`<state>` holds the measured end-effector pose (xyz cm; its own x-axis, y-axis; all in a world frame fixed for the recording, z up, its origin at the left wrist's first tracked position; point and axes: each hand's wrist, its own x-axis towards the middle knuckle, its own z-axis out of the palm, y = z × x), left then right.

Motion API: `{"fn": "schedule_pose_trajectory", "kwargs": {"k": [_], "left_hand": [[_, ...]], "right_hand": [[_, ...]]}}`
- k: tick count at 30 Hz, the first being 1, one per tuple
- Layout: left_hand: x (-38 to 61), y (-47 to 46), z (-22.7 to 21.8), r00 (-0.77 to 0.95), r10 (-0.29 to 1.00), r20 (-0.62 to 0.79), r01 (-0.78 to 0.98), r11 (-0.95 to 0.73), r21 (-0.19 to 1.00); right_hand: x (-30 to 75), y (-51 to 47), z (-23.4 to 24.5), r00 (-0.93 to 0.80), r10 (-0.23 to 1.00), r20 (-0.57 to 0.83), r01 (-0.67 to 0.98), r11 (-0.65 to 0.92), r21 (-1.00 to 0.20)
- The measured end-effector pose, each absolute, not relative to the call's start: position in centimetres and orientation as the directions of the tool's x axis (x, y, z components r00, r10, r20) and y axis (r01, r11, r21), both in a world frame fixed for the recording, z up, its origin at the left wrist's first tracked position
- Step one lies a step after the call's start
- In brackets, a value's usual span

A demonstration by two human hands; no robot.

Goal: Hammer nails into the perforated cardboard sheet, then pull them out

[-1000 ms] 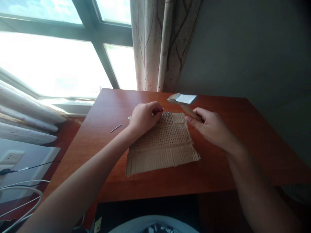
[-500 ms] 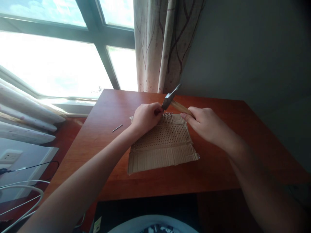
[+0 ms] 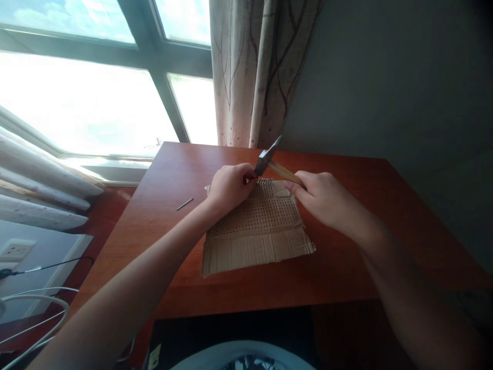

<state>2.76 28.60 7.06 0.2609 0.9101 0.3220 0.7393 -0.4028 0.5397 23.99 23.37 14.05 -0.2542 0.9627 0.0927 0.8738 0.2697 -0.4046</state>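
Note:
A flat piece of cardboard (image 3: 256, 234) lies on the reddish wooden table (image 3: 346, 267), its far half dotted with rows of small holes. My left hand (image 3: 229, 187) rests at the cardboard's far left corner, fingers pinched together on a small nail that I can barely see. My right hand (image 3: 321, 198) is wrapped round the wooden handle of a hammer (image 3: 269, 156). The metal head is tilted down and sits right at my left fingertips, over the far edge of the cardboard.
A loose nail (image 3: 185, 204) lies on the table to the left of the cardboard. A patterned curtain (image 3: 258, 72) hangs behind the table beside a bright window (image 3: 88, 103). A wall socket and cables (image 3: 23, 257) are at the lower left.
The hammer head came down from a raised, level position to my left fingertips and has stayed there. My left hand has hardly moved.

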Motion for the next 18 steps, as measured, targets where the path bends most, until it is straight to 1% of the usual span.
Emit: {"fn": "schedule_pose_trajectory", "kwargs": {"k": [6, 8, 11, 13, 16, 18], "left_hand": [[2.7, 28.5, 7.3, 0.283, 0.909, 0.307, 0.742, -0.410, 0.530], [2.5, 28.2, 7.4, 0.311, 0.900, 0.304, 0.763, -0.427, 0.485], [2.0, 27.9, 7.5, 0.385, 0.868, 0.313, 0.787, -0.486, 0.380], [1.7, 27.6, 7.4, 0.425, 0.860, 0.283, 0.793, -0.504, 0.341], [1.5, 27.5, 7.2, 0.425, 0.881, 0.208, 0.807, -0.473, 0.355], [1.4, 27.5, 7.0, 0.409, 0.893, 0.189, 0.814, -0.450, 0.368]], "right_hand": [[24.1, 23.4, 13.9, -0.249, 0.967, 0.058, 0.878, 0.251, -0.408], [24.2, 23.4, 13.9, -0.251, 0.966, 0.055, 0.873, 0.251, -0.418], [24.2, 23.4, 13.9, -0.241, 0.969, 0.055, 0.871, 0.240, -0.428], [24.3, 23.4, 14.0, -0.236, 0.970, 0.053, 0.869, 0.235, -0.434], [24.3, 23.5, 14.1, -0.237, 0.970, 0.056, 0.867, 0.237, -0.439], [24.4, 23.5, 14.2, -0.238, 0.969, 0.066, 0.865, 0.242, -0.439]]}}
